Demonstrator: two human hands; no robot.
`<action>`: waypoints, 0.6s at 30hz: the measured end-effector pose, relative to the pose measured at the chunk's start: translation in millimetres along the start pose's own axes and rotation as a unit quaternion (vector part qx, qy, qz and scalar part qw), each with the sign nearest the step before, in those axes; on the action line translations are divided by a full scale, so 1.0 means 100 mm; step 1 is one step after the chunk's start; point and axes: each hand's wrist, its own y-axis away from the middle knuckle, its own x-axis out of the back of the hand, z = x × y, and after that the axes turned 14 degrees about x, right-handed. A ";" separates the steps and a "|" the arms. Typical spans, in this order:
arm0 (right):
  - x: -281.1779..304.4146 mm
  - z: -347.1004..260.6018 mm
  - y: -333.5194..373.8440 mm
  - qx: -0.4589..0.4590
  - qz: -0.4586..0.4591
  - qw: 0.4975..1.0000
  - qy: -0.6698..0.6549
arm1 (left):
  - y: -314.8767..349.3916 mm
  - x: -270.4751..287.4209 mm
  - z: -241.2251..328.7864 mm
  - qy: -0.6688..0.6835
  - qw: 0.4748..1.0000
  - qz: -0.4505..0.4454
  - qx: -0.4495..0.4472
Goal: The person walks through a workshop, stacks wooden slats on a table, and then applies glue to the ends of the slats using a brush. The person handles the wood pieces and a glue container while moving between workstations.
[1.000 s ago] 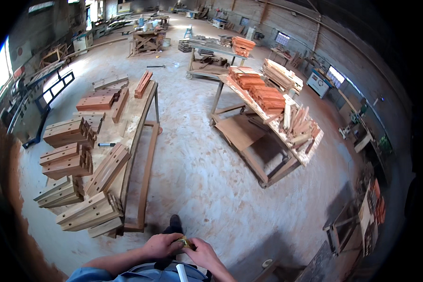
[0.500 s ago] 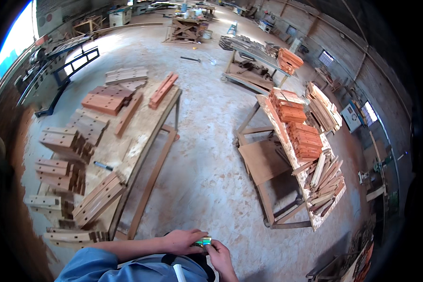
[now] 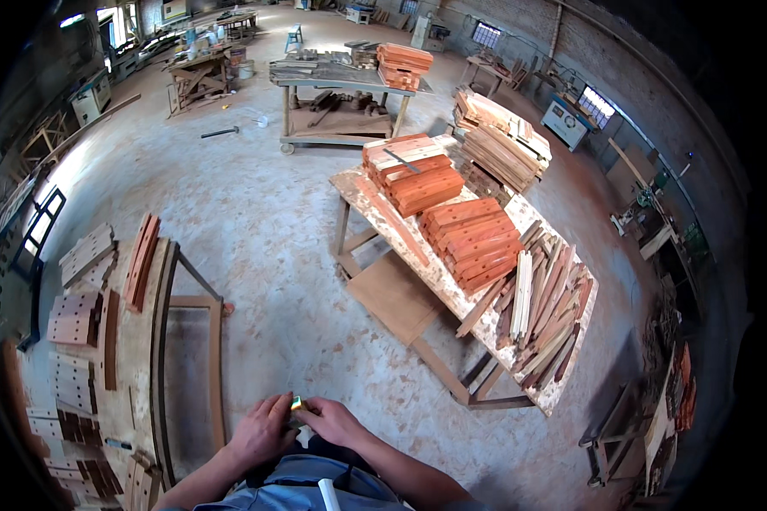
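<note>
Close to my waist, my left hand [image 3: 262, 430] and my right hand [image 3: 334, 421] come together around a small shiny yellow-green thing [image 3: 296, 404]. Its kind is too small and too covered to make out. Both hands have curled fingers, with the right thumb and fingertips against its side. The left fingers close on its other side and hide most of it. Nothing else touches either hand.
To my left stands a table [image 3: 149, 341] with stacked drilled wood pieces [image 3: 75, 318] and a dark marker [image 3: 118, 444]. On the right, another table [image 3: 366, 198] carries reddish wood blocks [image 3: 470, 243] and loose sticks [image 3: 547, 307]. Farther off is a wheeled cart [image 3: 332, 139].
My view has turned to the right, so the left table shifts toward the picture's left edge and the right table comes nearer the middle. Both hands still hold the small shiny thing.
</note>
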 end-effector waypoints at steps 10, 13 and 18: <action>1.12 0.83 -0.81 -0.076 0.151 0.985 0.037 | -2.08 0.09 -0.29 0.115 0.987 -0.066 0.089; 1.55 1.15 -0.66 -0.148 0.170 0.951 0.214 | -2.92 0.15 -0.47 0.092 0.994 -0.034 0.040; 1.83 1.27 -0.33 -0.264 0.285 0.888 0.247 | -4.39 0.50 -0.28 0.047 0.995 0.018 -0.089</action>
